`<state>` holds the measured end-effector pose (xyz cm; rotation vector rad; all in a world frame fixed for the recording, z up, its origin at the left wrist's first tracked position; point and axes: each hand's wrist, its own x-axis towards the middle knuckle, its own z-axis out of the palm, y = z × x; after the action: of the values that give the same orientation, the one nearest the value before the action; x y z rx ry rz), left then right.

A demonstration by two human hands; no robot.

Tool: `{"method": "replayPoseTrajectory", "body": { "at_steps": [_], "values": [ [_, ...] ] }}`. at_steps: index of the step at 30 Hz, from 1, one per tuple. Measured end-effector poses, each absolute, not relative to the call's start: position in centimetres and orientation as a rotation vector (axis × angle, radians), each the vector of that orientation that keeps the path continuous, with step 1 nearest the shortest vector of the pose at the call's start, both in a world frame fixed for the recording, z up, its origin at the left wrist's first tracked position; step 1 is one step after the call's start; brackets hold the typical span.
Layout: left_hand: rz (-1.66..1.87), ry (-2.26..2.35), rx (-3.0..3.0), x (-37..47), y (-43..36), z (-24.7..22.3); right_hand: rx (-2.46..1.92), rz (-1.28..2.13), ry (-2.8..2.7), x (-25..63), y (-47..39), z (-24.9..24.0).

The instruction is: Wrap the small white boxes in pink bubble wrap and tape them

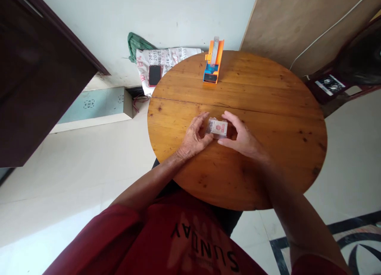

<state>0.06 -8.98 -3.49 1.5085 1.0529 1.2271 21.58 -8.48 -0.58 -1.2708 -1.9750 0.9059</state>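
Observation:
A small white box with red print (pixel 219 127), in what looks like clear plastic wrap, lies on the round wooden table (pixel 268 108). At its left side is my left hand (pixel 194 137), fingers curved round the wrap, with the thumb at the near edge. My right hand (pixel 241 137) is on the other side, thumb and fingers spread apart, the thumb close to the box's near right corner. Whether the left fingers press on the wrap is hard to tell.
An orange and blue tape dispenser (pixel 213 62) stands at the table's far edge. Beyond the left rim, a dark phone-like object (pixel 155 75) lies on a printed white sack (pixel 175 55), beside a green bag (pixel 138 45). A wall stands behind.

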Motion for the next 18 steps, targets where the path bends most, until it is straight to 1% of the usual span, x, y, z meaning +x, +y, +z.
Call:
{"method": "replayPoseTrajectory", "body": {
  "at_steps": [5, 8, 12, 18],
  "values": [
    [1.178, 0.970, 1.481, 0.6, -9.3, -3.6, -1.316, 0.767, -1.956, 20.0, -8.7, -1.6],
    [1.154, 1.028, 1.570, 0.8, -9.5, -3.6, -1.276, 0.742, -1.988, 19.6, -8.8, -2.0],
    [1.138, 1.076, 1.621, 0.9, -9.6, -3.2, -1.269, 0.812, -1.991, 19.8, -8.6, -1.9],
    [1.169, 0.988, 1.372, 0.7, -9.5, -2.8, -1.293, 0.886, -1.958, 21.2, -8.6, -1.1]
  ]
}}
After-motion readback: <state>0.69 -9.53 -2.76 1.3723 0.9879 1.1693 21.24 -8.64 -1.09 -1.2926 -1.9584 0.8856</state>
